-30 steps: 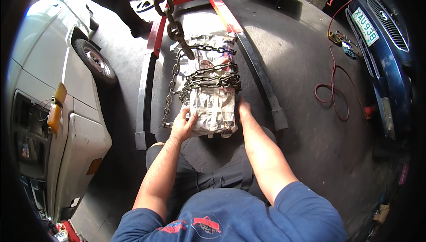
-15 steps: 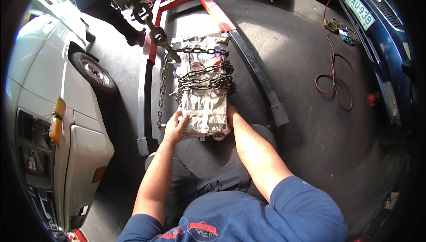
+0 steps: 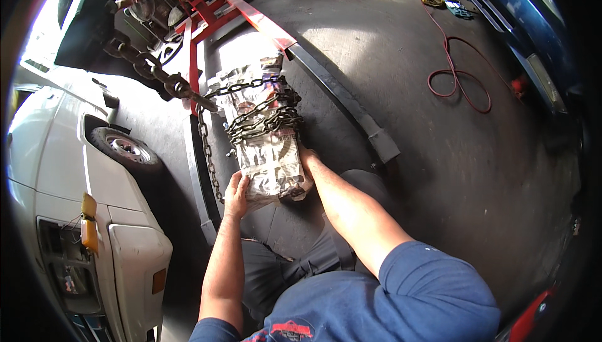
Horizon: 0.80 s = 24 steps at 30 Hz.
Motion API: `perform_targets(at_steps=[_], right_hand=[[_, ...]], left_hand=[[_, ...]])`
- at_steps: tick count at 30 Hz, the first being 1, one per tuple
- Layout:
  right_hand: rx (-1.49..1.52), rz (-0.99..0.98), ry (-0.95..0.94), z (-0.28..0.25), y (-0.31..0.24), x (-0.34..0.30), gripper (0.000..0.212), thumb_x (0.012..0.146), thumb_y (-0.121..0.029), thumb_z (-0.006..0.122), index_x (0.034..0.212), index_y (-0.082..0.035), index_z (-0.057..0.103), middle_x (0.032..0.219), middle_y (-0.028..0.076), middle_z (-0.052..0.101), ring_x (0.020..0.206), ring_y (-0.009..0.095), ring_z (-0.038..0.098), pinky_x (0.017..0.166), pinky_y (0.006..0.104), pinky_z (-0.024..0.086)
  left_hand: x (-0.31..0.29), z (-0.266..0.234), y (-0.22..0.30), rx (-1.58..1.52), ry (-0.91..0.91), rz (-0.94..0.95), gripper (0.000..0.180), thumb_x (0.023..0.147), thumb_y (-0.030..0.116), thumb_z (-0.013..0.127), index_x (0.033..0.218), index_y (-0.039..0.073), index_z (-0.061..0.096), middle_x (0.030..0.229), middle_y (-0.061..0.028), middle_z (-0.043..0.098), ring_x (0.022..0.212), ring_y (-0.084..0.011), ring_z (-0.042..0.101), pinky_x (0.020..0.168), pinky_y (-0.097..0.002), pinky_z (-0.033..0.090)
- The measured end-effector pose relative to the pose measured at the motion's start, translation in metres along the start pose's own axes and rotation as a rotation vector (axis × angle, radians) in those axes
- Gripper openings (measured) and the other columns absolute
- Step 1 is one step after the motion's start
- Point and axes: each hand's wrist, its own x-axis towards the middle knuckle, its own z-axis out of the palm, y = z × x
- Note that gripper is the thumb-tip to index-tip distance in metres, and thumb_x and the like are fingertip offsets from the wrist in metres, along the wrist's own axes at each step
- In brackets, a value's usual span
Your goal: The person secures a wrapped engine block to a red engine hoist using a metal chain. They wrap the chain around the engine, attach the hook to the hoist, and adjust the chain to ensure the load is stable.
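A long package wrapped in newspaper (image 3: pixel 271 169), bound with pale tape, lies in front of me, its far half wound with several turns of dark metal chain (image 3: pixel 266 122). My left hand (image 3: pixel 237 196) grips its near left side, fingers along the edge. My right hand (image 3: pixel 308 159) holds the right side; its fingers are hidden behind the package. From the upper left a thick hanging chain (image 3: pixel 150 69) comes down to the bundle's far left. A loose length of chain (image 3: pixel 207 154) hangs along the left side.
The red hoist frame (image 3: pixel 204 19) stands beyond the package, its dark right leg (image 3: pixel 342 97) and left leg (image 3: pixel 199 179) flanking it. At left is a white vehicle (image 3: pixel 63 135), at upper right a blue car (image 3: pixel 501 9). A red hose (image 3: pixel 448 59) curls on the floor.
My view has turned, so the package, hoist frame and cars sit differently in the picture. Both hands keep their hold on the package. The hanging chain shows farther left.
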Motion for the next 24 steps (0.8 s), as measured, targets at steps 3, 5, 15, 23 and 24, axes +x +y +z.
perform_targets(at_steps=[3,5,15,23,24], right_hand=[[0.004,-0.003,-0.007,-0.004,0.003,0.000,0.084,0.092,-0.068,0.045,0.129,0.006,0.058,0.123,0.020,0.063,0.107,0.029,0.063,0.091,0.0440,0.048],[-0.009,-0.011,-0.010,-0.006,0.007,0.001,0.084,0.092,-0.068,0.044,0.129,0.006,0.058,0.124,0.020,0.063,0.107,0.029,0.063,0.091,0.0440,0.048],[-0.116,-0.011,-0.001,-0.010,0.012,0.010,0.099,0.085,-0.079,0.046,0.137,0.006,0.049,0.132,0.023,0.058,0.117,0.031,0.059,0.096,0.0464,0.046],[-0.177,-0.033,0.026,-0.009,0.013,0.004,0.099,0.085,-0.079,0.045,0.139,0.004,0.048,0.135,0.023,0.056,0.120,0.032,0.057,0.098,0.0482,0.045],[-0.182,-0.044,0.033,-0.011,0.014,0.004,0.099,0.085,-0.079,0.044,0.139,0.004,0.047,0.135,0.023,0.056,0.121,0.032,0.057,0.098,0.0484,0.044]], left_hand=[[-0.001,0.002,0.002,-0.009,0.011,-0.026,0.045,0.100,0.033,0.054,0.131,-0.001,0.053,0.121,-0.0105,0.063,0.111,-0.0167,0.056,0.100,-0.0305,0.041],[-0.001,0.004,0.002,-0.024,0.035,-0.037,0.046,0.100,0.033,0.054,0.131,-0.001,0.054,0.121,-0.0095,0.063,0.111,-0.0166,0.056,0.101,-0.0300,0.040],[0.004,0.000,-0.013,-0.108,0.022,-0.044,0.045,0.100,0.032,0.055,0.131,0.000,0.055,0.124,-0.0108,0.062,0.115,-0.0171,0.055,0.103,-0.0308,0.040],[-0.005,-0.001,0.000,0.277,0.231,0.076,0.049,0.095,0.035,0.064,0.128,-0.001,0.057,0.116,-0.0162,0.067,0.099,-0.0208,0.066,0.090,-0.0329,0.051],[-0.006,-0.001,0.002,0.125,0.287,0.072,0.044,0.092,0.029,0.069,0.124,0.000,0.060,0.110,-0.0139,0.069,0.091,-0.0191,0.067,0.083,-0.0318,0.053]])
